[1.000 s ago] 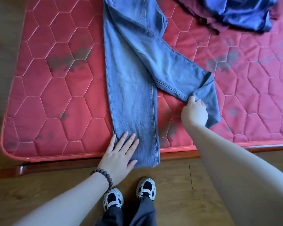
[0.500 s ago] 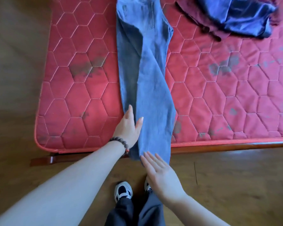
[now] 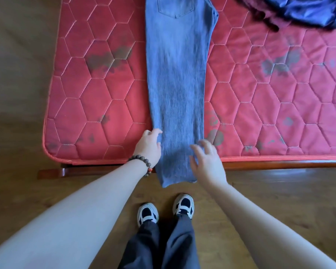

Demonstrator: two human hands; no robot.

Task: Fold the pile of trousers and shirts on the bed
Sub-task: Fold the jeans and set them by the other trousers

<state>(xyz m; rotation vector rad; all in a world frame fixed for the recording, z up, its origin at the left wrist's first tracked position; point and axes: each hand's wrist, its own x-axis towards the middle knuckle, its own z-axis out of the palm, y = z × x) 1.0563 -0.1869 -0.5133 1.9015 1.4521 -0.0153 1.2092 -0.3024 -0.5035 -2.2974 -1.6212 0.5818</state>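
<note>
A pair of light blue jeans point(image 3: 177, 84) lies lengthwise on the red quilted mattress point(image 3: 97, 105), one leg stacked on the other. The back pocket faces up at the far end and the hems hang over the near edge. My left hand point(image 3: 149, 147), with a bead bracelet on its wrist, has its fingers curled round the left edge of the legs near the mattress edge. My right hand point(image 3: 207, 162) is at the right edge of the legs, fingers spread and slightly blurred, holding nothing.
A heap of dark blue and maroon clothes point(image 3: 306, 12) sits at the far right of the mattress. The wooden bed frame point(image 3: 279, 165) runs along the near edge. My shoes point(image 3: 183, 205) stand on the wooden floor below.
The right leg of the jeans has been brought over onto the left one. My right hand let it go and moved to the right edge; my left hand's fingers curled onto the left edge.
</note>
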